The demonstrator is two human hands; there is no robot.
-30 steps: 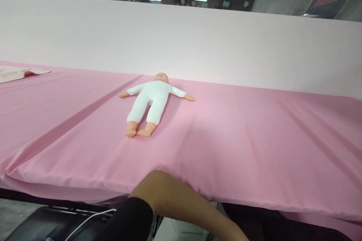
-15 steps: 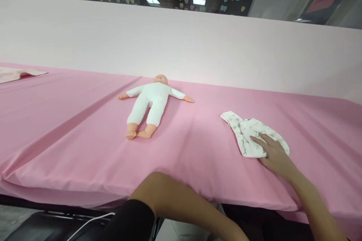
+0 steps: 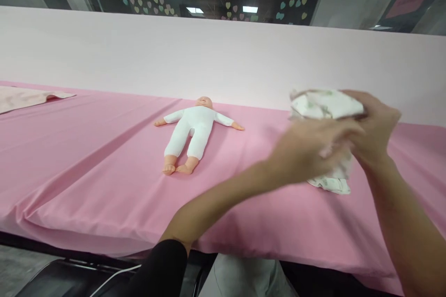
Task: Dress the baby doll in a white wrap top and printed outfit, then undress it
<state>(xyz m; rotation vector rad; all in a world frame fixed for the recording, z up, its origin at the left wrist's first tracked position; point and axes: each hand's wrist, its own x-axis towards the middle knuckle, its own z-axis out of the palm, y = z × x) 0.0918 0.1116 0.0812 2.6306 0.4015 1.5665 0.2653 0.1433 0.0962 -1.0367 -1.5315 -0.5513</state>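
Note:
A white cloth baby garment with a small print [image 3: 327, 103] is raised above the right side of the pink-covered table, bunched up, with a lower part hanging down. My right hand [image 3: 374, 123] is closed around its right side. In front of the garment is my left hand [image 3: 313, 151], smeared by motion; its fingers overlap the cloth, and whether they grip it I cannot tell. A baby doll in a white suit [image 3: 195, 125] lies on its back left of my hands, arms spread and feet toward me.
A pink sheet [image 3: 104, 185] with folds covers the table. At the far left lies a pale pink cloth [image 3: 28, 98]. A white partition [image 3: 174, 55] stands behind, below dark glass with heart stickers. A black chair [image 3: 62, 278] and a white cable [image 3: 114, 278] are below the front edge.
The garment lay flat on the table under my right hand; it is now lifted and bunched in that hand. My left hand has come up from below the table edge to the garment.

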